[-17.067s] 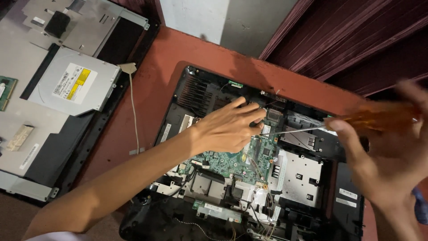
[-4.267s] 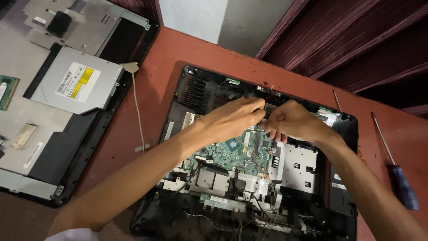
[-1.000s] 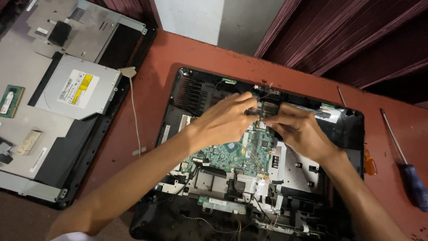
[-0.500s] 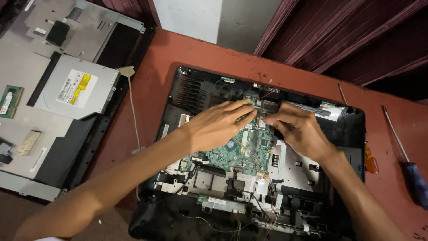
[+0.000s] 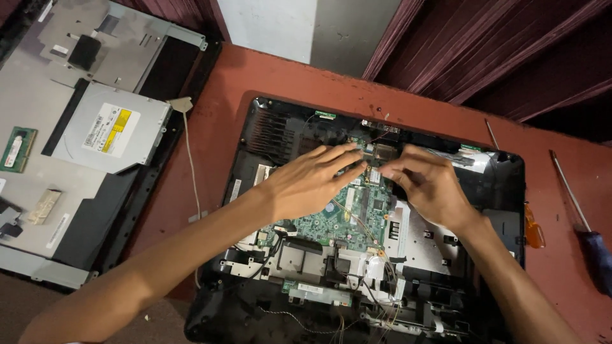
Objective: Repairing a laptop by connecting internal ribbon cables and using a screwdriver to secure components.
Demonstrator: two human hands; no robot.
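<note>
While both hands meet over the top of the green circuit board (image 5: 347, 213), the opened computer shell (image 5: 255, 137) lies flat on the red table (image 5: 210, 83), inner parts facing up. The left hand (image 5: 309, 185) reaches in from eight o'clock, fingers stretched out nearly flat and close together, tips resting at the board's upper edge. The right hand (image 5: 427, 185) comes in from four o'clock with its fingers curled narrow, pinching at a small part near the board's twelve o'clock edge; whether anything is actually gripped between them I cannot tell, since the fingers cover it.

At nine o'clock from the shell sits a second opened machine with a silver disc drive (image 5: 111, 130) and a loose memory stick (image 5: 18, 150). At three o'clock lie a blue-handled screwdriver (image 5: 583, 220) and an orange-handled screwdriver (image 5: 532, 229), the latter partly tucked behind the shell's edge.

As a judgement, the risk lies in the thin wires (image 5: 366, 229) crossing the board just below the hands: a pull at an angle could tear one or bend a small connector. The left palm also presses on the board, which could flex it.
</note>
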